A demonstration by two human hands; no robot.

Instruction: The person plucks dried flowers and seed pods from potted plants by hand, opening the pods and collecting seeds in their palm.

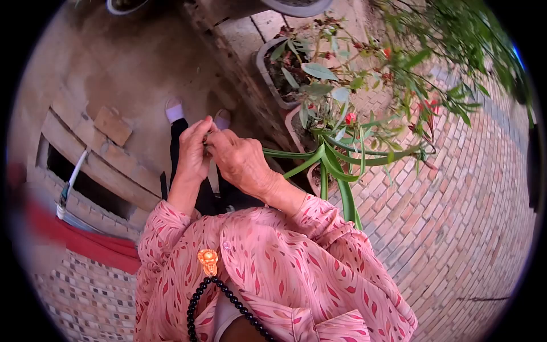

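My left hand (194, 149) and my right hand (240, 159) are together in front of my body, with fingertips meeting. The fingers of both are closed in a pinch. Something small and dark shows between them, too hidden to name. Long strap-like green leaves of a plant (323, 149) spread just right of my right hand, and one leaf tip passes behind that hand. Over my pink patterned shirt (273, 256) hangs a black bead necklace (235, 299) with an orange pendant (208, 262).
Potted flowering plants (319, 71) line a ledge (239, 68) on the right. Brick paving (433, 228) lies beyond them. On the left, a white pipe (77, 171) rises beside a rectangular opening (85, 185) near a loose brick (113, 126). Red cloth (85, 242) lies lower left.
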